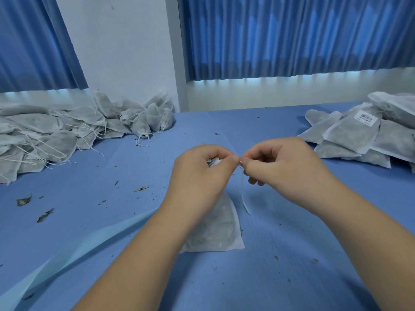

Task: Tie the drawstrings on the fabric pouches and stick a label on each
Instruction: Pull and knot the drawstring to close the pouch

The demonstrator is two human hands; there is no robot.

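The grey-white fabric pouch (221, 230), filled with something dark and leafy, sits mid-table on the blue cloth-covered table (292, 265). Its bottom edge points toward the person, and its gathered neck is hidden inside the left hand (197, 173), whose curled fingers hold it. The thin white drawstring (243, 198) is pinched between thumb and forefinger of the right hand (280, 167), just where the 2 hands meet, and its loose ends dangle beside the pouch. This looks like the tying step, with the knot still being formed; no label shows on this pouch. The next move probably calls for a firm outward pull to seat the knot, then a label. A heap of unlabelled pouches with loose strings (56, 135) lies far left and a stack of flat labelled pouches (359, 135) far right; dried leaf crumbs (23, 200) dot the cloth.
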